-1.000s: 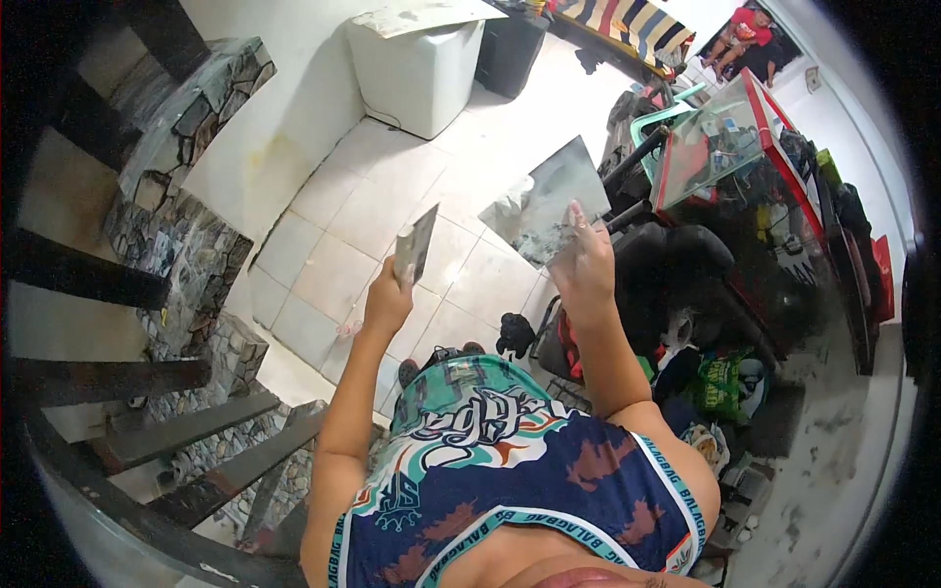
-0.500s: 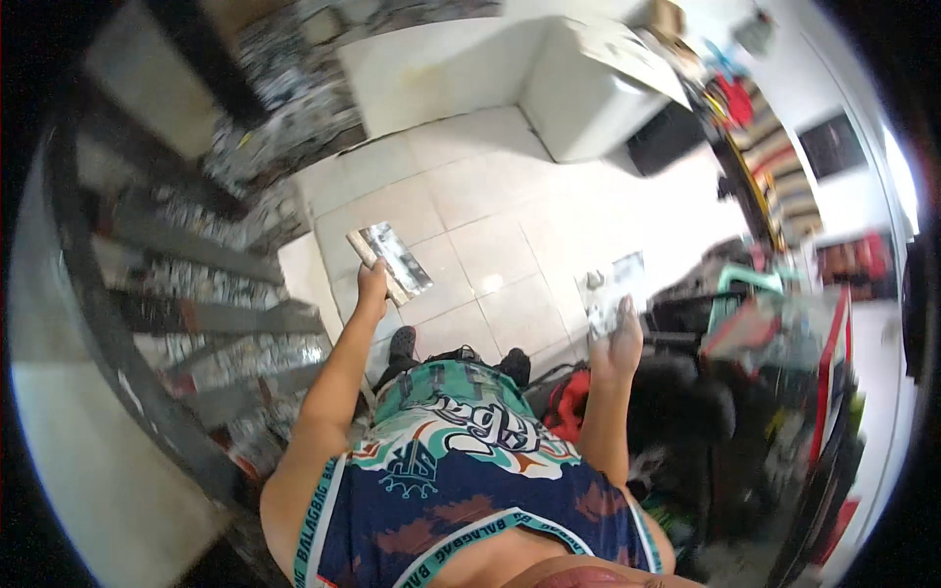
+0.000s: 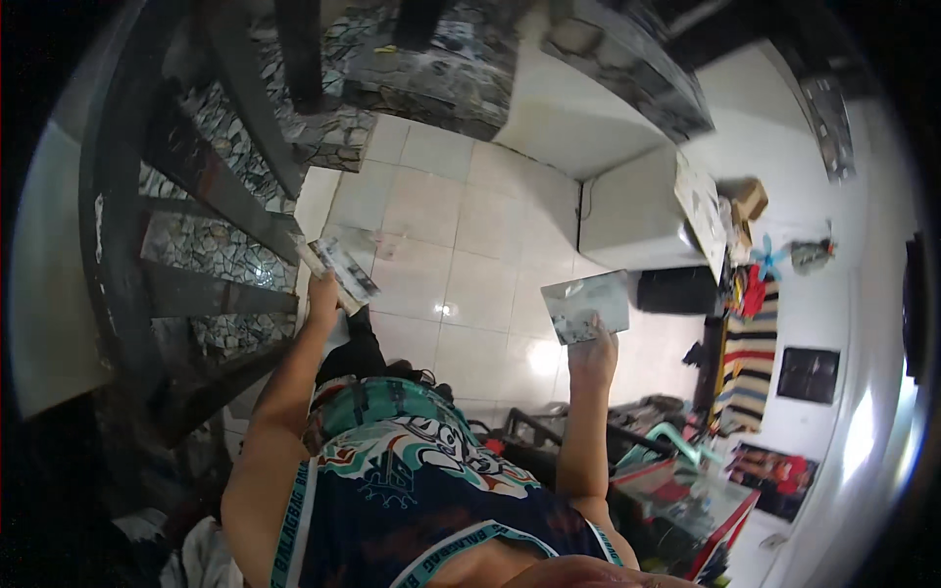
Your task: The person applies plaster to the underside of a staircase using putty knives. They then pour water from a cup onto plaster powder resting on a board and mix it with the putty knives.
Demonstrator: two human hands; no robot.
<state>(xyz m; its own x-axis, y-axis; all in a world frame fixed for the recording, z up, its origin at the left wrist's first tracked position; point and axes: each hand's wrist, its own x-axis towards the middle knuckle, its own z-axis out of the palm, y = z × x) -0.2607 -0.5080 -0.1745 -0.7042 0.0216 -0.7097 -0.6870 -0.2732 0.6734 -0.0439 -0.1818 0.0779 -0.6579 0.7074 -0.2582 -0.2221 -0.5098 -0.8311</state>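
Note:
My left hand (image 3: 323, 289) is closed on a narrow rectangular flat tool (image 3: 345, 271), a metal plate with a pale strip along it, held beside the staircase's lower edge above the tiles. My right hand (image 3: 593, 348) grips a squarish, thin grey plate (image 3: 584, 299) with smudges on its face, its thumb on top, out over the floor to the right. The two held pieces are well apart. My dark-clad leg (image 3: 356, 343) shows below the left tool.
Stone-clad stairs (image 3: 431, 83) with dark beams (image 3: 235, 176) are left and above. A white box appliance (image 3: 627, 216), black bin (image 3: 676, 290) and striped fabric (image 3: 745, 363) stand right. A red-framed glass case (image 3: 686, 500), clutter and a person (image 3: 784, 470) in red are lower right. Tiled floor (image 3: 451, 216) lies between.
My view has swung left toward the stairs, shifting the room rightward. My left hand has moved left and forward with its tool. My right hand's plate has come lower in the picture.

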